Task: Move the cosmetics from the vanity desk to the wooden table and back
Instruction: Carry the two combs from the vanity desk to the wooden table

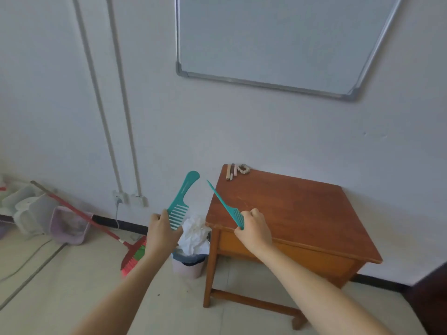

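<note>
On the far wall to your right hangs a whiteboard [278,39]. Left of it, two pale conduits [101,105] run down to a wall socket [118,197]. On the floor [72,286] at your left, a red-handled broom [79,213] leans across a purple basket [70,228]. A bin [186,267] stuffed with white paper stands in the middle.

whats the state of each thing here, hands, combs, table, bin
left hand, grips the wide-tooth comb at its toothed end, handle up
right hand, grips the tail comb at its toothed end, tail up
wooden table, upright by the wall
small sticks, lying at the table's far left corner
hair tie, lying beside the sticks
waste bin, stuffed with crumpled white material
whiteboard, blank
</note>
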`<action>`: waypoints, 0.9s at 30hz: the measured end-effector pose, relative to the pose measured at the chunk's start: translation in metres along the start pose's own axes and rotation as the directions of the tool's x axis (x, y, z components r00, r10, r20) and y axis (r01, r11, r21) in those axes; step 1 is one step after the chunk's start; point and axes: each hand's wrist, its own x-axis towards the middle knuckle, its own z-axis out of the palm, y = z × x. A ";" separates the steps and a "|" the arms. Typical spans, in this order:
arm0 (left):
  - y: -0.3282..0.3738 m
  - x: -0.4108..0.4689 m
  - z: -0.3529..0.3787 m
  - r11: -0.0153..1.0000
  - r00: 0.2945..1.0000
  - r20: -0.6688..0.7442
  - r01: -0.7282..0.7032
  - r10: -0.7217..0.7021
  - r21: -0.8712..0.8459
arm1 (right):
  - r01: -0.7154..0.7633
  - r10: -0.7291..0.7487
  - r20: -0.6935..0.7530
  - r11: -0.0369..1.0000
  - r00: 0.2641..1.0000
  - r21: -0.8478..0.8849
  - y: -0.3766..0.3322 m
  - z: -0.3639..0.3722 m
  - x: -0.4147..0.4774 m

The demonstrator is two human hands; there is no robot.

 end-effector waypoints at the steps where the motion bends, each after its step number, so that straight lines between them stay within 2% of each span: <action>1: 0.002 0.005 0.014 1.000 0.999 0.039 0.000 0.000 0.006 | -0.035 0.035 0.019 0.999 0.999 -0.008 0.010 0.005 0.000; 4: 0.016 0.019 0.059 0.999 0.990 0.143 -0.021 0.016 0.029 | -0.138 0.138 0.032 0.990 0.990 -0.017 0.046 0.008 0.008; 9: 0.052 0.046 0.122 0.996 0.970 0.233 -0.077 0.064 0.045 | -0.286 0.286 0.019 0.958 0.958 0.009 0.111 0.001 0.041; 13: 0.083 0.083 0.168 0.993 0.960 0.273 -0.089 0.065 0.078 | -0.321 0.321 -0.001 0.947 0.947 0.022 0.155 -0.003 0.082; 19: 0.108 0.118 0.228 0.991 0.951 0.307 -0.010 -0.033 0.136 | -0.314 0.313 0.065 0.950 0.948 0.006 0.205 0.001 0.130; 27: 0.134 0.169 0.270 0.971 0.950 0.304 0.001 -0.075 0.238 | -0.367 0.361 0.122 0.930 0.925 0.030 0.231 0.027 0.172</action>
